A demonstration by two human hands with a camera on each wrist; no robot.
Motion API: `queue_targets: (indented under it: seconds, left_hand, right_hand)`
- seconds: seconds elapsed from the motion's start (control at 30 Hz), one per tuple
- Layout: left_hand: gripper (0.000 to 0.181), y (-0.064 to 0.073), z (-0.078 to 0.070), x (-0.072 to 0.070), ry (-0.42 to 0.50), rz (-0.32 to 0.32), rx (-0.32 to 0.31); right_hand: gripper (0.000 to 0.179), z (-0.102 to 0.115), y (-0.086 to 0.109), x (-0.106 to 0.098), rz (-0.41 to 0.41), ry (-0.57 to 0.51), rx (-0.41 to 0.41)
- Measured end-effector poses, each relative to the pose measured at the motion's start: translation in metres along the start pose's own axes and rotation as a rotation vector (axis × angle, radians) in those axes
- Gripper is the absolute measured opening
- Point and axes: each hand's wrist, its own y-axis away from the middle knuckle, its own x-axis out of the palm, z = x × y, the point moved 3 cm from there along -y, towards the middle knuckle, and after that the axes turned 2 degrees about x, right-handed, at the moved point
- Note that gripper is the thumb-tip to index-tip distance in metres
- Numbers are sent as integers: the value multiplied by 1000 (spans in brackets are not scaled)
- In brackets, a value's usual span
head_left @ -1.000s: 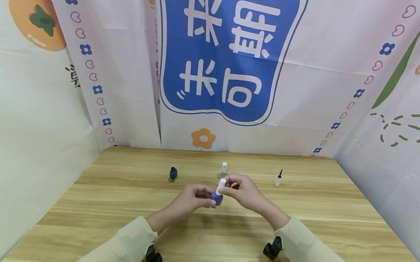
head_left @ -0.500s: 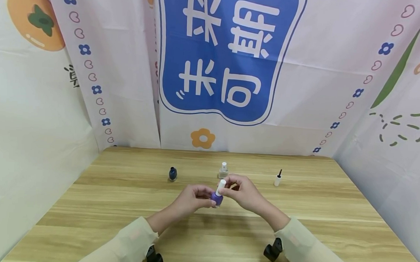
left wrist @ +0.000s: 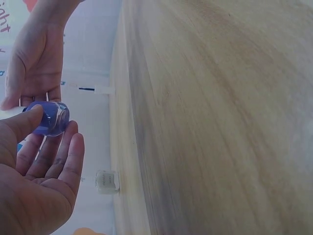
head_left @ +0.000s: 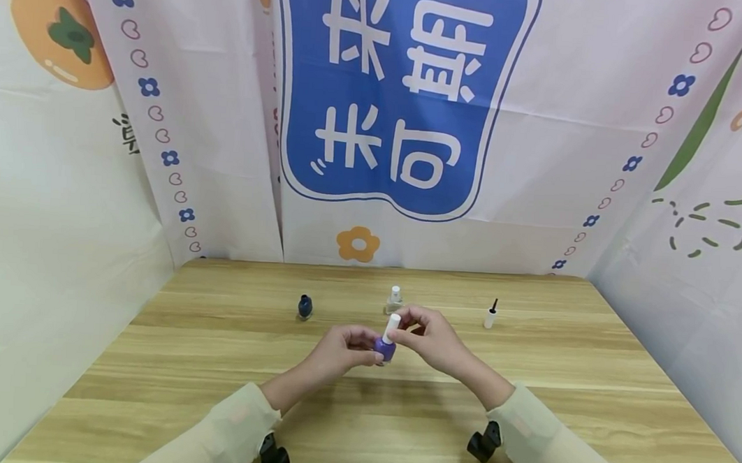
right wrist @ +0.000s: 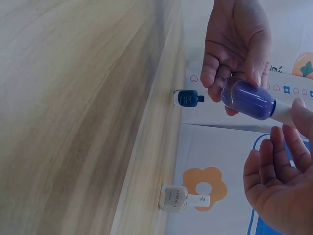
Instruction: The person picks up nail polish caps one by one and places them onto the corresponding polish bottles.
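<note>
A purple nail polish bottle (head_left: 384,348) with a white cap (head_left: 392,328) is held above the table, between both hands. My left hand (head_left: 343,353) pinches the purple glass between thumb and fingers. The white cap is in the grip of my right hand (head_left: 429,339), thumb on one side and fingertips behind. In the right wrist view the purple bottle (right wrist: 248,100) tilts, its cap end toward the right hand (right wrist: 279,181). The left wrist view shows the left thumb lying across the bottle (left wrist: 51,119).
Along the back of the wooden table (head_left: 232,364) stand an uncapped dark blue polish bottle (head_left: 305,308), a clear polish bottle (head_left: 394,300) with a white cap, and a loose white cap (head_left: 490,315) with its black brush pointing up. A printed cloth (head_left: 536,198) hangs behind.
Both hands keep hold of the purple bottle and its cap. The bottle has shifted very slightly to the right; the other things stay put.
</note>
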Motion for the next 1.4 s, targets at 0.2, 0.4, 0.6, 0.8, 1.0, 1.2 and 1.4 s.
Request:
queue_targets:
  seconds: [0.2,0.4,0.6,0.8,1.0,1.2,1.4]
  left_hand:
    - [26,-1,-1,0,-16,-10,5]
    - [25,-4,-4,1,-39,-22,6]
    - [26,-9,-6,3,-49,-25,14]
    - [24,-18,-7,6,-56,-19,34]
    - [24,-26,-8,11,-51,-18,44]
    - [25,-34,-8,17,-44,-12,46]
    - [23,-44,-7,25,-46,-17,50]
  right_hand:
    - [15,-1,-1,-1,-26,-8,3]
    - [15,1,0,-3,-46,-17,12]
    - [14,3,1,-6,-77,-17,28]
    - [15,4,3,-11,-119,-18,33]
    - [19,0,4,-17,-150,-19,51]
    - [19,-7,5,-25,-181,-15,57]
    - [22,-9,8,-33,-198,-2,42]
